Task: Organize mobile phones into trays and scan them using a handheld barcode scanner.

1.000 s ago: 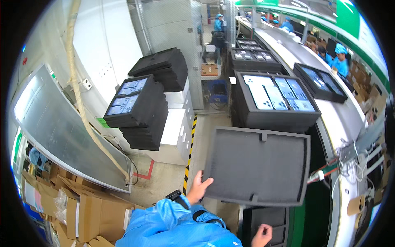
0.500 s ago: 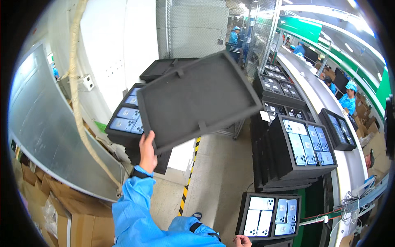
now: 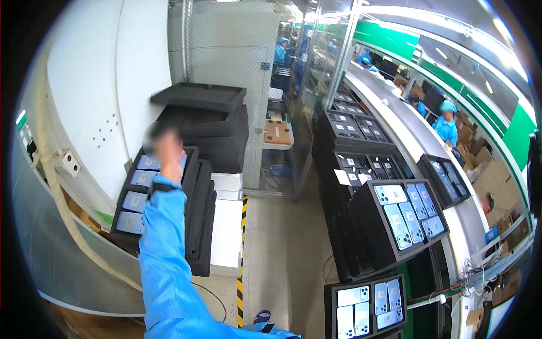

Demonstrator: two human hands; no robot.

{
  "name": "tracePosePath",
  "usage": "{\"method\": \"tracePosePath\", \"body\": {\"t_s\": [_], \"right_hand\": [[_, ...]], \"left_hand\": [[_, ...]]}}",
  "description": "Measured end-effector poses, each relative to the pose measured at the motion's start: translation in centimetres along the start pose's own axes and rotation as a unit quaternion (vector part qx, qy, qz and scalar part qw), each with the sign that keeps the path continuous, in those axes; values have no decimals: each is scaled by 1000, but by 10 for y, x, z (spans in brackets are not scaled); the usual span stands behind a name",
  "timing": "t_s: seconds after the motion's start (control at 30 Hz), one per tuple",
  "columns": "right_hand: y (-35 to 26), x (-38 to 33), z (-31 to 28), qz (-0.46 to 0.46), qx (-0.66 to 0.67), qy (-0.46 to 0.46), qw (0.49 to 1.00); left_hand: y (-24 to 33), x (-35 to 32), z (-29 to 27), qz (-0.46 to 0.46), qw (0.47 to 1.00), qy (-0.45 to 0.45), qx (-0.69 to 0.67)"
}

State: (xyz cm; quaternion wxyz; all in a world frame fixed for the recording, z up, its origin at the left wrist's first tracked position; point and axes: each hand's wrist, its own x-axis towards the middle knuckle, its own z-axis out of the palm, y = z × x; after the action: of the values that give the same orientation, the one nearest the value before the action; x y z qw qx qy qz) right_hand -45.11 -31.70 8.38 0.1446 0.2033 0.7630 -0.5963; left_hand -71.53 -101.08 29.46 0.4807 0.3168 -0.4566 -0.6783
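My left hand [image 3: 167, 150] is raised at arm's length in a blue sleeve. It is motion-blurred and holds nothing. It hovers over a black foam tray of blue phones [image 3: 139, 195] that tops a low stack on my left. Beyond it, an empty black foam tray [image 3: 199, 95] lies tilted on top of a taller stack of black trays [image 3: 212, 138], clear of the hand. My right hand is out of the picture.
On the right are stacks of black trays with phones [image 3: 403, 213], and another such tray [image 3: 364, 305] lies at the bottom edge. A curved conveyor [image 3: 403, 127] with workers in blue [image 3: 446, 121] runs behind. White boxes [image 3: 226, 231] and yellow-black floor tape [image 3: 243, 248] border the aisle.
The empty black tray went from low in front of me, up over my left side, onto the tall far stack. My left hand has let it go; my right hand left view.
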Motion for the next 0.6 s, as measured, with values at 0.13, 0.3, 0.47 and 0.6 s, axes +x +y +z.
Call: {"method": "tracePosePath", "body": {"t_s": [0.13, 0.3, 0.47, 0.6], "right_hand": [[-34, -2, 8, -14, -6, 5, 1000], [-44, 0, -11, 1, -124, 80, 989], [3, -1, -19, -29, 19, 161, 986], [42, -27, -44, 34, 94, 254, 962]], "left_hand": [[-68, -114, 5, -60, 975, -210, -24], [-200, -329, 15, -309, 862, -401, 31], [-239, -499, -40, -453, 670, -573, 134], [-260, -566, -26, -350, 561, -740, 122]]}}
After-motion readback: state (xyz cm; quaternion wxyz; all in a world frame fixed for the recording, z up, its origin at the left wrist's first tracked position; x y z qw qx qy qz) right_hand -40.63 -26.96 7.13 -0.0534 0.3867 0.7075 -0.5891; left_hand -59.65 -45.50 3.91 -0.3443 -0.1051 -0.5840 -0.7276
